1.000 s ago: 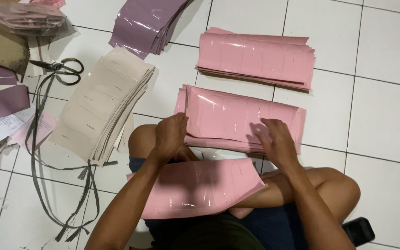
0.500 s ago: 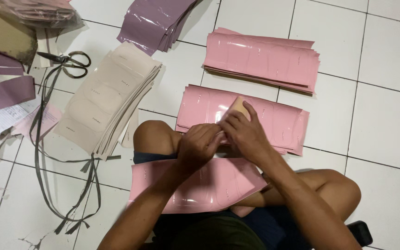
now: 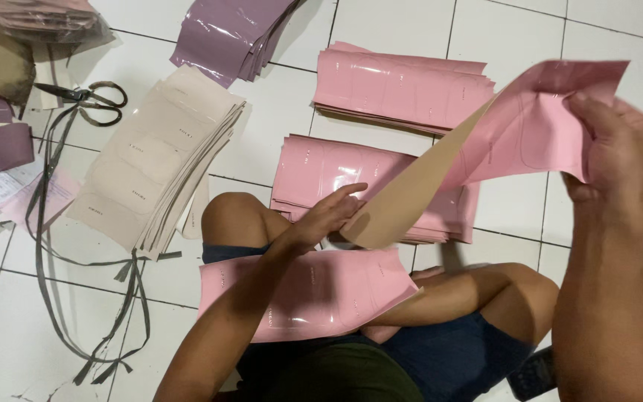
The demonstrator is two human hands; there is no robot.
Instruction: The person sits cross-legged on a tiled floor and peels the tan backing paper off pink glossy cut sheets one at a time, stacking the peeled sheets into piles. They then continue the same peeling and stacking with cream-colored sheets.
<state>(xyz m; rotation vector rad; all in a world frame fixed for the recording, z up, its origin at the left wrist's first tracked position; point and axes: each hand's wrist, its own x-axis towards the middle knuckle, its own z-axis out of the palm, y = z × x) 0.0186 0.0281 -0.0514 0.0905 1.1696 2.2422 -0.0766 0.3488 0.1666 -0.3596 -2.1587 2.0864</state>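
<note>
Right hand (image 3: 608, 145) grasps glossy pink plastic sheet (image 3: 530, 126) | left hand (image 3: 329, 217) pinches its low corner | risk: slick sheet creases or slips onto pink stack (image 3: 321, 167) on floor.

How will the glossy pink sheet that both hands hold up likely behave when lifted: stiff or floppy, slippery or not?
The glossy pink sheet probably flexes: it curves between the right hand and left hand. It seems light, pinched only at its ends. Its shiny face may slip.

Clearance: bare tile at right edge and lower left.
Obstructions: pink stacks (image 3: 403, 85) centre, cream stack (image 3: 158, 156) and scissors (image 3: 87, 95) upper left.
</note>
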